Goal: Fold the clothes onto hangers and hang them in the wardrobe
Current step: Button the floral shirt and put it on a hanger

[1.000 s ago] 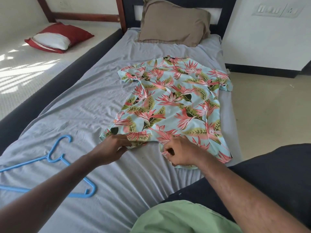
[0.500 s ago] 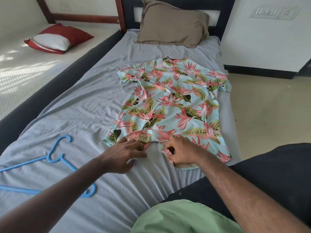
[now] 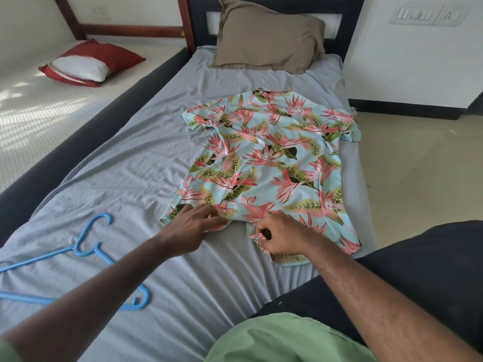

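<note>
While my right hand (image 3: 281, 237) keeps pinching the floral shirt (image 3: 271, 163) hem, my left hand (image 3: 192, 227) has slid along it, fingers flat. Shirt's smoothed out on the bed (image 3: 125, 163), hanger (image 3: 86, 253) untouched, so hanging comes later.

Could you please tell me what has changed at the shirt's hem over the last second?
The left hand let go of the hem, slid right along it and now rests with fingers straight on the floral shirt. The right hand still pinches the hem. The blue hanger and brown pillow have not moved.
</note>
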Tool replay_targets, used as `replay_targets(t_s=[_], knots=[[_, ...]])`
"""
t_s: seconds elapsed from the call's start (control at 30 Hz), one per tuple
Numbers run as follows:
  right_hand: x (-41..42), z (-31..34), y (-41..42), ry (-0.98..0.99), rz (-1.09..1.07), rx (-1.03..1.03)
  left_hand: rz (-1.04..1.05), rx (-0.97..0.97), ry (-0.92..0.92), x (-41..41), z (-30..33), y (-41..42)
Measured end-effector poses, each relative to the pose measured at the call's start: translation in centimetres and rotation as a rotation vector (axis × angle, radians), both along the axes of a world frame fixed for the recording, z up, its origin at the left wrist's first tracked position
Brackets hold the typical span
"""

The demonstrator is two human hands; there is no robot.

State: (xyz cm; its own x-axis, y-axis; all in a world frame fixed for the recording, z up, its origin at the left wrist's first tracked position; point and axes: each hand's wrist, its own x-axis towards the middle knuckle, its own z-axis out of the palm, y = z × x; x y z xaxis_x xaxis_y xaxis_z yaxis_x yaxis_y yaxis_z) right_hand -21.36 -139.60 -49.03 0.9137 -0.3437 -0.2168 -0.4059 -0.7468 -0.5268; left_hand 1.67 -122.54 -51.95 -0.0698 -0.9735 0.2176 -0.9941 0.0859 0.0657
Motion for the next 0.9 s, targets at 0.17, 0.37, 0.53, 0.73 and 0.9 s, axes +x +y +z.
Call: replay_targets(t_s=[0.17, 0.37, 0.53, 0.73, 0.9], knots=[[0.1, 0.6, 0.0, -0.074, -0.027, 0.06, -0.022, -0.094, 0.182, -1.6, 1.1, -0.3], [0.2, 0.7, -0.1, -0.113, -0.07, 0.13, -0.004, -0.144, 0.291, -3.0, 2.0, -1.0], [0.2, 0.6, -0.3, -0.094, -0.057, 0.123, -0.089, 0.269, 0.209, -1.2, 1.5, -0.5], [0.3, 0.5, -0.3, -0.095, -0.06, 0.12, 0.098, 0.32, 0.412, 0.8, 2.3, -1.7], [0.3, 0.4, -0.4, -0.117, -0.066, 0.135, 0.378, 0.191, 0.729, 0.2, 1.9, -2.2]])
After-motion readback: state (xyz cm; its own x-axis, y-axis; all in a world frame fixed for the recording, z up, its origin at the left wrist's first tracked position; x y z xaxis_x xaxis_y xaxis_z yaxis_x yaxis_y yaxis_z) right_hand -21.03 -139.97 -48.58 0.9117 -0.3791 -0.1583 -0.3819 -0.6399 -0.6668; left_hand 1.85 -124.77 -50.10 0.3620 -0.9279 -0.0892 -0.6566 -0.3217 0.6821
